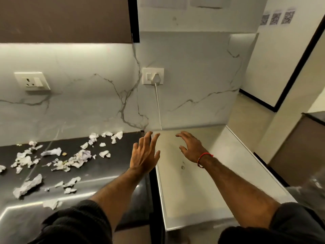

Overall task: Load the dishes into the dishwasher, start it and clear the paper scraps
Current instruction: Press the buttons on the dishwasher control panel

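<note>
Several crumpled white paper scraps (77, 158) lie scattered over the dark countertop (98, 175) on the left. The pale flat top of an appliance, probably the dishwasher (202, 187), stands to the right of the counter; its front is hidden. My left hand (145, 154) hovers over the counter's right edge with fingers spread, holding nothing. My right hand (190, 146), a red thread on its wrist, is stretched out over the appliance top with fingers loosely extended, also holding nothing. No dishes are in view.
A marble-patterned wall stands behind. A white plug and cable (157, 95) run from a socket (153, 76) down behind the appliance. A second socket (32, 81) is at the left. A brown cupboard (65, 18) hangs overhead. Floor and a doorway lie to the right.
</note>
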Action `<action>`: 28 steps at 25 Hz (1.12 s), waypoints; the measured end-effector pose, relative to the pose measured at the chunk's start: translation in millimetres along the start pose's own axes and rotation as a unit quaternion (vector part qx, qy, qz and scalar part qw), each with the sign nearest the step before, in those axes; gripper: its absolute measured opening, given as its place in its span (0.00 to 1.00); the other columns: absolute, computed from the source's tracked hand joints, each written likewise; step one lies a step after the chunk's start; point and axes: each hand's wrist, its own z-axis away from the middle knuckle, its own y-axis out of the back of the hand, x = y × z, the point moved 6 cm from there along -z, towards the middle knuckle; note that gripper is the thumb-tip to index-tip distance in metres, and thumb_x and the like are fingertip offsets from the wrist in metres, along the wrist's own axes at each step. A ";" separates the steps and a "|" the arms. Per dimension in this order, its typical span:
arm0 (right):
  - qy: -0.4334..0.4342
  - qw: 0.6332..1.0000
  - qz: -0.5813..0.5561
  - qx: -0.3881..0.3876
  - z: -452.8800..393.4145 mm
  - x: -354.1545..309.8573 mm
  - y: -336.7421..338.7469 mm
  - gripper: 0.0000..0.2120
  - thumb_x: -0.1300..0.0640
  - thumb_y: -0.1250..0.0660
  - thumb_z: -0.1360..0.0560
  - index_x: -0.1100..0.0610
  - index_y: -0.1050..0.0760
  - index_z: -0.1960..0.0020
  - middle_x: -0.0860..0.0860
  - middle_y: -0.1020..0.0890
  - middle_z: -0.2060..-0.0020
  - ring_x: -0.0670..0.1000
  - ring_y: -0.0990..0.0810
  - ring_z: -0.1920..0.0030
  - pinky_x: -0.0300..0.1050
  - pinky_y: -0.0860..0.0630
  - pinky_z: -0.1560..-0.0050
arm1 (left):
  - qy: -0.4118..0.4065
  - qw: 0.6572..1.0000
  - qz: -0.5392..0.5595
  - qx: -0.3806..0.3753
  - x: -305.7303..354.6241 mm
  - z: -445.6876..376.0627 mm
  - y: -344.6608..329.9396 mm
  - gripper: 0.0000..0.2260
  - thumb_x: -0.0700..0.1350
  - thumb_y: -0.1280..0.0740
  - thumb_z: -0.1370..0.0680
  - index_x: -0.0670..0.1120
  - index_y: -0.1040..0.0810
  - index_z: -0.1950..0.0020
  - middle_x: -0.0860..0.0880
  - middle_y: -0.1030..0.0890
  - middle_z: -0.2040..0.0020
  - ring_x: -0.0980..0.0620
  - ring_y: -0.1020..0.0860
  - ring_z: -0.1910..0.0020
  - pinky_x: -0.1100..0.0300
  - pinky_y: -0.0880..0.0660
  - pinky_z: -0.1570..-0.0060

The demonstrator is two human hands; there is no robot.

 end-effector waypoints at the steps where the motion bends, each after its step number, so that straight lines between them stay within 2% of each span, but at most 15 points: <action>1: -0.006 1.000 0.012 -0.022 17.6 10.1 -12.0 0.26 0.58 0.34 0.23 0.48 0.34 0.27 0.51 0.36 0.24 0.52 0.38 0.24 0.52 0.39 0.27 | -0.003 1.000 0.010 -0.012 8.3 19.8 -5.4 0.37 0.57 0.28 0.26 0.50 0.40 0.22 0.42 0.33 0.27 0.42 0.26 0.39 0.45 0.23 0.48; 6: -0.058 0.995 0.015 -0.074 97.2 54.2 -48.7 0.25 0.58 0.35 0.23 0.48 0.33 0.27 0.52 0.36 0.24 0.53 0.39 0.24 0.52 0.40 0.27 | -0.033 0.994 0.054 -0.084 46.6 119.1 -26.0 0.31 0.57 0.31 0.24 0.49 0.37 0.24 0.43 0.31 0.29 0.43 0.27 0.39 0.47 0.25 0.43; 9: -0.049 0.991 0.017 -0.121 137.9 68.0 -65.1 0.26 0.57 0.35 0.22 0.48 0.34 0.26 0.53 0.36 0.24 0.53 0.39 0.23 0.53 0.41 0.26 | -0.021 0.992 0.059 -0.108 62.8 156.8 -33.0 0.29 0.59 0.34 0.22 0.49 0.37 0.25 0.42 0.33 0.29 0.42 0.28 0.37 0.46 0.25 0.39; 12: -0.045 0.986 0.018 -0.161 174.2 84.6 -75.6 0.26 0.56 0.35 0.22 0.49 0.35 0.26 0.53 0.37 0.24 0.53 0.40 0.23 0.53 0.42 0.26 | 0.015 0.987 0.057 -0.148 84.1 184.4 -42.0 0.29 0.61 0.38 0.20 0.50 0.38 0.23 0.43 0.35 0.27 0.42 0.31 0.34 0.46 0.28 0.34; 17: -0.042 0.982 -0.015 -0.185 216.1 110.1 -81.6 0.27 0.59 0.35 0.23 0.49 0.34 0.26 0.51 0.36 0.24 0.52 0.39 0.24 0.52 0.42 0.24 | 0.132 0.969 0.074 -0.195 115.9 224.8 -46.9 0.26 0.60 0.44 0.19 0.51 0.40 0.23 0.44 0.38 0.25 0.44 0.37 0.28 0.45 0.36 0.29; 20: -0.032 0.980 -0.021 -0.198 239.3 129.3 -89.9 0.29 0.60 0.33 0.25 0.51 0.34 0.25 0.53 0.35 0.24 0.53 0.38 0.24 0.51 0.42 0.24 | 0.152 0.950 0.076 -0.260 140.8 259.4 -53.3 0.29 0.55 0.42 0.21 0.48 0.41 0.22 0.44 0.40 0.22 0.43 0.41 0.22 0.46 0.42 0.24; 22: -0.031 0.974 0.001 -0.226 254.5 141.4 -102.8 0.33 0.60 0.32 0.26 0.51 0.39 0.23 0.53 0.39 0.22 0.53 0.43 0.22 0.51 0.45 0.23 | 0.163 0.937 0.061 -0.304 154.0 280.4 -60.8 0.33 0.47 0.38 0.22 0.47 0.48 0.18 0.45 0.50 0.17 0.43 0.51 0.18 0.44 0.47 0.21; 24: -0.016 0.972 0.037 -0.230 260.4 148.2 -112.8 0.37 0.59 0.31 0.26 0.51 0.43 0.21 0.51 0.43 0.21 0.52 0.47 0.21 0.52 0.47 0.22 | 0.187 0.933 0.049 -0.305 157.8 283.6 -64.0 0.35 0.41 0.38 0.21 0.48 0.52 0.17 0.47 0.55 0.17 0.45 0.58 0.18 0.44 0.50 0.20; 28: 0.018 0.970 0.132 -0.205 254.8 144.1 -122.1 0.41 0.46 0.27 0.29 0.50 0.44 0.22 0.52 0.43 0.25 0.56 0.44 0.25 0.53 0.45 0.24 | 0.193 0.929 0.011 -0.315 160.3 278.4 -73.7 0.38 0.48 0.31 0.22 0.49 0.50 0.19 0.45 0.53 0.17 0.42 0.57 0.19 0.45 0.54 0.20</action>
